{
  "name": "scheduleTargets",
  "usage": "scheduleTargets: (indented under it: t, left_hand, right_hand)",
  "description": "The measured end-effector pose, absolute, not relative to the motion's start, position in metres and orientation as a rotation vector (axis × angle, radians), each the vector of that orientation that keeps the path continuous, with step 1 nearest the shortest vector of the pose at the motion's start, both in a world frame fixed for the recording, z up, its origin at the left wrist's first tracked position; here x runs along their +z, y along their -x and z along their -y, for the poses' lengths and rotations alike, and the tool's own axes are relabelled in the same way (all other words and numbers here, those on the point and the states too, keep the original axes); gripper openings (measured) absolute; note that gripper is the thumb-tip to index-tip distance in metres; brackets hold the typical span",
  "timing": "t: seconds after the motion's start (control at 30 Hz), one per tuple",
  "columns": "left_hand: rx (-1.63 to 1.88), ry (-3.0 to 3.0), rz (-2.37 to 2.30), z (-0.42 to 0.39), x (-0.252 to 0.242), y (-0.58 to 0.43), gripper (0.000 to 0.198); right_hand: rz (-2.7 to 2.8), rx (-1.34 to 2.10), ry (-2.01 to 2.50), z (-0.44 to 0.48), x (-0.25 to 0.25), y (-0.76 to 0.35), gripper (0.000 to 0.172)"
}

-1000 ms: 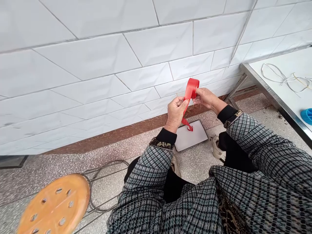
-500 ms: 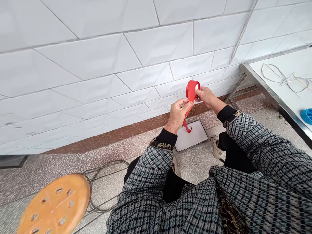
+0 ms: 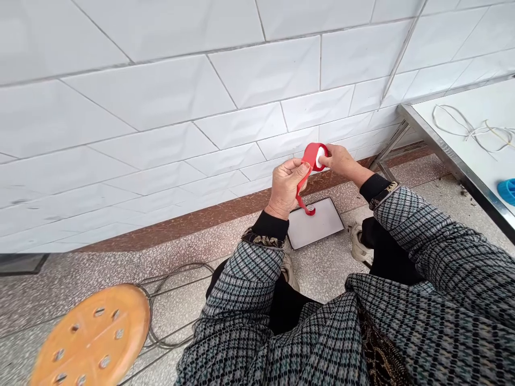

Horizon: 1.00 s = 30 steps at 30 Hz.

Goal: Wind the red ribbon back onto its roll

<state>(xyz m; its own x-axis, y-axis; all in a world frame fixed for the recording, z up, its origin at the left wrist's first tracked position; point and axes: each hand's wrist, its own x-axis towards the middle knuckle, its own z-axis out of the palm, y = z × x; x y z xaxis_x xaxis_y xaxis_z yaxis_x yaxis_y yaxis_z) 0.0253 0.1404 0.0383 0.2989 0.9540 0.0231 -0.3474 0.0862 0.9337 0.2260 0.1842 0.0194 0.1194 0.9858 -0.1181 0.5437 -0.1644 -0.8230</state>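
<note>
A roll of red ribbon (image 3: 312, 153) with a white core is held in front of the tiled wall. My right hand (image 3: 338, 160) grips the roll from its right side, thumb at the core. Pinched between thumb and fingers of my left hand (image 3: 287, 185) is the band coming off the roll. Its loose end (image 3: 309, 211) hangs below that hand and curls at the tip. On the floor beneath lies a flat white panel with a dark edge (image 3: 317, 228); the curled end overlaps it from my viewpoint.
A metal-edged white table (image 3: 454, 126) stands at the right, bearing a tangle of pale cord (image 3: 470, 128) and a blue round object (image 3: 507, 190). An orange stool (image 3: 94, 335) with a holed seat and wire frame is at lower left. The white tiled wall (image 3: 161, 91) rises ahead.
The roll has tilted over and dropped slightly, showing more of its white core. My left hand has shifted a little left, still pinching the band.
</note>
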Motion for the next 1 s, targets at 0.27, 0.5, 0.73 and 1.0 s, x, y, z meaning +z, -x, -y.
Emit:
scheduleTargets:
  t: [0.27, 0.5, 0.73, 1.0]
  left_hand:
    - [1.067, -1.056, -0.730, -0.142, 0.037, -0.024, 0.056]
    - [1.035, -1.061, -0.793, -0.142, 0.026, -0.036, 0.056]
    - [1.092, -1.216, -0.979, -0.142, 0.019, -0.049, 0.035]
    - [1.179, -1.422, -1.225, -0.135, 0.023, -0.052, 0.022]
  right_hand:
    - [1.220, 1.206, 1.651, -0.185, 0.024, -0.226, 0.008]
    - [0.795, 1.617, 1.304, -0.174, 0.029, -0.217, 0.020]
    - [0.527, 1.861, 1.219, -0.170, 0.032, -0.212, 0.032]
    - [0.510, 2.081, 1.154, -0.167, 0.038, -0.215, 0.039]
